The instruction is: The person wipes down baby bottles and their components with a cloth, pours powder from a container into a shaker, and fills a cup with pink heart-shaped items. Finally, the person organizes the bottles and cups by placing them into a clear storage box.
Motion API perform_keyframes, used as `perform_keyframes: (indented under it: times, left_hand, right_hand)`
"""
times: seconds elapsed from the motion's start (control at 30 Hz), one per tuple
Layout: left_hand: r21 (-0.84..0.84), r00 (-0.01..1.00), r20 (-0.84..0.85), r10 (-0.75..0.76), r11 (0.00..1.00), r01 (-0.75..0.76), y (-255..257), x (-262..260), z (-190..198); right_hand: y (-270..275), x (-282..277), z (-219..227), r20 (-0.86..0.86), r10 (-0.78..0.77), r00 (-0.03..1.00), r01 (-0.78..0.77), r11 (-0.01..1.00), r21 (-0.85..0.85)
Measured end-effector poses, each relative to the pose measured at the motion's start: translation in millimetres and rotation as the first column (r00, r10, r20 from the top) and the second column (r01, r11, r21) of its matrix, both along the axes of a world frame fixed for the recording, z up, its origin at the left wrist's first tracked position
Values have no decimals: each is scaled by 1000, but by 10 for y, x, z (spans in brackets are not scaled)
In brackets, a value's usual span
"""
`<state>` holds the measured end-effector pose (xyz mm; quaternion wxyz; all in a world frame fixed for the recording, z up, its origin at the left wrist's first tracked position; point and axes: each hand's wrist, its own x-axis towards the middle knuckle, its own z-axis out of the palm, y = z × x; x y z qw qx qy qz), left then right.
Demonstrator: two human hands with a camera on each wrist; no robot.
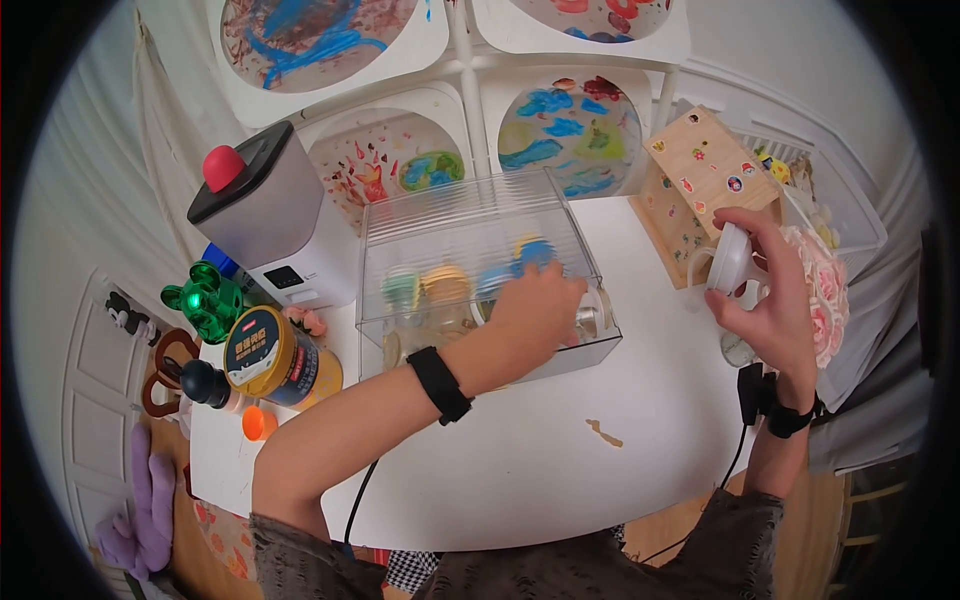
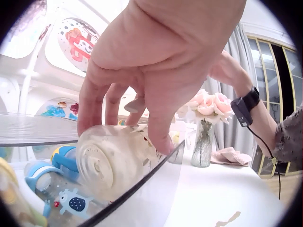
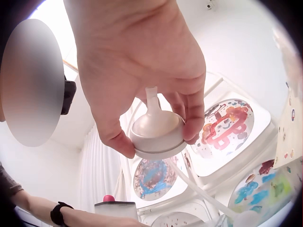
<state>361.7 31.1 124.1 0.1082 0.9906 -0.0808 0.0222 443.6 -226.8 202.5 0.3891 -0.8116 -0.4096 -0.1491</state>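
My left hand [image 1: 530,320] reaches into the clear plastic box [image 1: 597,357] with its raised lid. In the left wrist view, its thumb and fingers hold a clear printed bottle [image 2: 116,165] lying on its side at the box wall. Beside it lie a bottle with a blue handled top [image 2: 41,172] and another with a blue bear print. At the right, my right hand [image 1: 775,315] pinches a white bottle lid [image 3: 158,144] by its rim. A pale soft spout [image 3: 154,118] points toward the palm, and a thin straw [image 3: 196,189] hangs from the lid's other side.
On the left stand a grey-white appliance [image 1: 300,240], a yellow-lidded tub [image 1: 265,355], a green shiny figure [image 1: 207,305] and an orange cap [image 1: 259,424]. A sticker-covered wooden box [image 1: 700,160] and pink flowers [image 1: 825,290] in a glass vase [image 2: 202,146] stand on the right.
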Motion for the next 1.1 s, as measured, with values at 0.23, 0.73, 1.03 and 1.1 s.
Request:
perform_keyframes:
  times: [0.23,0.73,1.03,1.1]
  left_hand:
    - [46,1000,-28,-5,999,7,-87,56,-33]
    - [-208,991,-78,-110,974,92,84,158,-133]
    - [-17,994,-106,18,1000,-20,323,-221,-37]
    - [-25,997,-71,15,1000,-17,355,-212,-123]
  right_hand:
    - [123,7,-22,-112,23,993,-9,993,121]
    - [226,-51,-84,-213,69,975,-45,992,115]
    - [452,-64,-143,-246,204,948,-171,974,148]
    - [548,-87,-138,-232,217,948,-186,971,149]
